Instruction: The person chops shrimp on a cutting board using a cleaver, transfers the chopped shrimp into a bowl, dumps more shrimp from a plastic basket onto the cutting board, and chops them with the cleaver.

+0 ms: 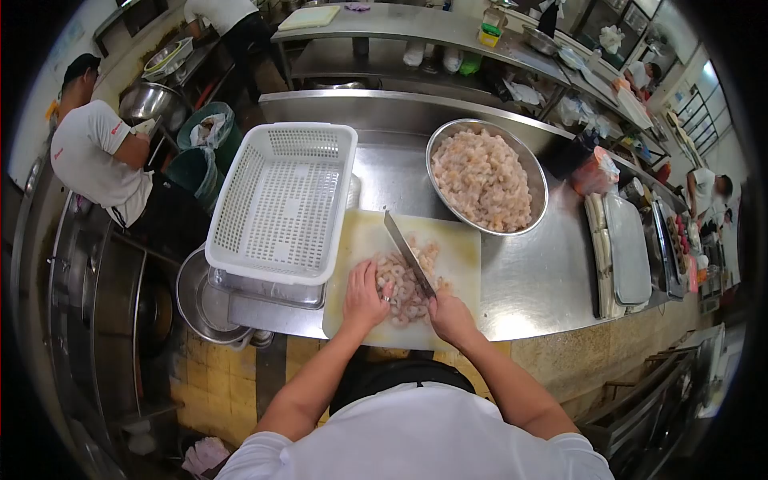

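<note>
A heap of peeled shrimp [404, 308] lies on the pale cutting board [344, 320]. My left hand [365, 298] presses against the heap's left side, with its fingers curled onto the shrimp. In my right hand [452, 318] is the handle of a kitchen knife [408, 254], which my fingers wrap round. The blade slants up and to the left across the shrimp, its tip near the far side of the board. Smaller bits of shrimp lie to the right of the blade. Beyond the board, a steel bowl [542, 210] is heaped with chopped shrimp [484, 178].
A white perforated basket [280, 192] stands left of the board on the steel table [544, 296]. A metal pot [210, 300] sits below the table's left edge. Trays [626, 248] line the right. One co-worker [104, 160] stands at left; others are farther back.
</note>
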The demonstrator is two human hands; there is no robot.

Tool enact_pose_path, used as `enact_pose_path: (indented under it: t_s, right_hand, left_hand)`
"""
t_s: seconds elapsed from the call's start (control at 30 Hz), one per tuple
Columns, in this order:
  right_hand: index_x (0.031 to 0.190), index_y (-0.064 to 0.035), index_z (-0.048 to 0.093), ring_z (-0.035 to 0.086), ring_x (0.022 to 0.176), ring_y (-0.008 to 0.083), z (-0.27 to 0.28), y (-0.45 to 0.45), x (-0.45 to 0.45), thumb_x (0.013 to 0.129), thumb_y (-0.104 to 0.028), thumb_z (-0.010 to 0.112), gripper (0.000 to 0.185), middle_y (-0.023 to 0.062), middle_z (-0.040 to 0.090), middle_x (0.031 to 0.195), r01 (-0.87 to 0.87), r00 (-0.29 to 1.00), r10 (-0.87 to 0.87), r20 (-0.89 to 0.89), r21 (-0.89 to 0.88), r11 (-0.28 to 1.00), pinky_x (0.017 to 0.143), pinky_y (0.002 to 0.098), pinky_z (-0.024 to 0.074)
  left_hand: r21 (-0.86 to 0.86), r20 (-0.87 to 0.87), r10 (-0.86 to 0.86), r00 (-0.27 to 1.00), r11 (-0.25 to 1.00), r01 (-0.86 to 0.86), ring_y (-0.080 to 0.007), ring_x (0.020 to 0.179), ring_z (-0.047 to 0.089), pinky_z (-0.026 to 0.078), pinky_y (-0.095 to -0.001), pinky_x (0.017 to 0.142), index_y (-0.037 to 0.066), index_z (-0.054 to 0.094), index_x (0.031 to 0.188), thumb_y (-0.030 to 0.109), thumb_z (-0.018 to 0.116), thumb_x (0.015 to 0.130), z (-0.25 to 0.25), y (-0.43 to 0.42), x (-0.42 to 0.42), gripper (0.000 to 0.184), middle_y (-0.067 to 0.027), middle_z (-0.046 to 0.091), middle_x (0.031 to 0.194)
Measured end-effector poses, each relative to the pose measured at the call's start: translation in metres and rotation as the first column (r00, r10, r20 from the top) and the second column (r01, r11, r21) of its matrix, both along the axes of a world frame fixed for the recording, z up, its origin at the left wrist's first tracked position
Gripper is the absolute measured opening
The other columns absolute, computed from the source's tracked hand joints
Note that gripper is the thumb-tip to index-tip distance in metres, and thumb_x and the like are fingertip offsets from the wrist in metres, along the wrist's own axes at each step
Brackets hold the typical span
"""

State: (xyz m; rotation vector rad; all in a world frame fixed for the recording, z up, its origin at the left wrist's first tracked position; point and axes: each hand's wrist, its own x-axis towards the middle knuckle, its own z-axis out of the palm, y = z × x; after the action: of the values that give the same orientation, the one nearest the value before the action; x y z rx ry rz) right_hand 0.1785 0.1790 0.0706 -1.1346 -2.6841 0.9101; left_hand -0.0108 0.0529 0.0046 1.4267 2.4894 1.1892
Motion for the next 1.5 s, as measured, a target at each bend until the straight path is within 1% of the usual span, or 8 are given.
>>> enact_pose_path:
  t_s: [0.17,0.37,0.6,0.77,1.0,1.07,1.3,1.5]
  right_hand:
    - [0.098,0.0048,0.061,0.065,0.082,0.0571,0.067,-0.005,-0.007,0.105,-0.023,0.054,0.03,0.0345,0.067,0.083,0.036,0.999,-0.035,0.017,-0.078,0.996,0.077,0.0641,0.0501]
    - [0.1,0.0033,0.064,0.067,0.085,0.0567,-0.008,-0.004,-0.004,0.104,-0.025,0.055,0.03,0.0353,0.069,0.089,-0.036,0.997,0.038,-0.072,0.027,0.999,0.08,0.0637,0.0522]
    - [0.1,0.0052,0.063,0.067,0.083,0.0556,0.066,-0.012,-0.02,0.105,-0.024,0.055,0.03,0.0343,0.068,0.083,0.046,0.998,-0.048,-0.027,-0.063,0.997,0.078,0.0625,0.0514]
    - [0.1,0.0045,0.061,0.066,0.079,0.0565,0.006,-0.007,-0.018,0.105,-0.023,0.055,0.028,0.0352,0.067,0.08,-0.028,0.999,0.029,-0.038,0.027,0.999,0.075,0.0635,0.0508]
    - [0.112,0.0026,0.06,0.068,0.084,0.0555,0.064,-0.012,-0.024,0.104,-0.025,0.056,0.029,0.0359,0.068,0.084,0.004,0.999,-0.002,0.039,-0.053,0.999,0.076,0.0645,0.0531]
    - [0.103,0.0038,0.061,0.067,0.083,0.056,0.016,-0.01,-0.017,0.105,-0.025,0.055,0.03,0.0354,0.068,0.083,0.013,0.999,-0.012,0.034,-0.024,1.0,0.077,0.064,0.0515]
    - [0.11,0.0028,0.06,0.067,0.082,0.056,0.059,-0.001,-0.007,0.105,-0.024,0.055,0.028,0.0347,0.068,0.083,0.004,0.999,-0.003,0.041,-0.032,0.999,0.078,0.0644,0.0526]
    - [0.099,0.0049,0.058,0.064,0.082,0.0579,0.013,0.01,0.01,0.107,-0.023,0.053,0.029,0.0367,0.066,0.083,0.02,1.0,-0.02,0.009,-0.016,1.0,0.077,0.0642,0.0497]
  left_hand:
    - [-0.013,-0.012,0.006,1.0,1.0,-0.006,-0.0457,0.134,0.048,0.039,-0.0525,0.117,-0.008,0.049,0.144,0.028,0.071,0.095,-0.007,-0.001,-0.001,0.064,-0.0271,0.052,0.144]
    - [-0.041,0.003,0.015,1.0,0.999,-0.015,-0.0463,0.135,0.048,0.038,-0.0528,0.118,-0.008,0.048,0.143,0.027,0.071,0.095,-0.005,0.001,-0.001,0.064,-0.0281,0.051,0.145]
    - [0.007,0.04,0.016,0.999,1.0,-0.016,-0.0471,0.137,0.047,0.038,-0.0529,0.119,-0.009,0.047,0.143,0.024,0.07,0.096,-0.006,-0.002,-0.001,0.062,-0.029,0.05,0.147]
    - [0.015,0.059,0.035,0.998,0.999,-0.036,-0.0479,0.137,0.047,0.038,-0.0527,0.119,-0.009,0.047,0.142,0.022,0.068,0.097,-0.013,0.0,-0.001,0.058,-0.0294,0.049,0.148]
    - [-0.007,0.056,0.044,0.997,0.999,-0.044,-0.0478,0.137,0.047,0.039,-0.0521,0.119,-0.008,0.046,0.144,0.02,0.068,0.097,-0.011,-0.003,0.001,0.059,-0.0298,0.049,0.148]
    - [-0.007,0.057,0.032,0.998,0.999,-0.032,-0.0477,0.137,0.047,0.038,-0.0518,0.119,-0.008,0.046,0.145,0.02,0.068,0.097,-0.009,-0.003,0.001,0.059,-0.0299,0.049,0.148]
    - [-0.018,0.091,0.033,0.995,0.999,-0.032,-0.047,0.138,0.046,0.037,-0.0521,0.12,-0.007,0.044,0.147,0.021,0.068,0.097,-0.007,-0.002,0.001,0.062,-0.029,0.048,0.149]
    - [-0.006,0.05,0.048,0.998,0.999,-0.048,-0.0464,0.138,0.046,0.038,-0.0524,0.119,-0.005,0.045,0.147,0.021,0.068,0.097,-0.01,0.001,-0.002,0.061,-0.0272,0.047,0.15]
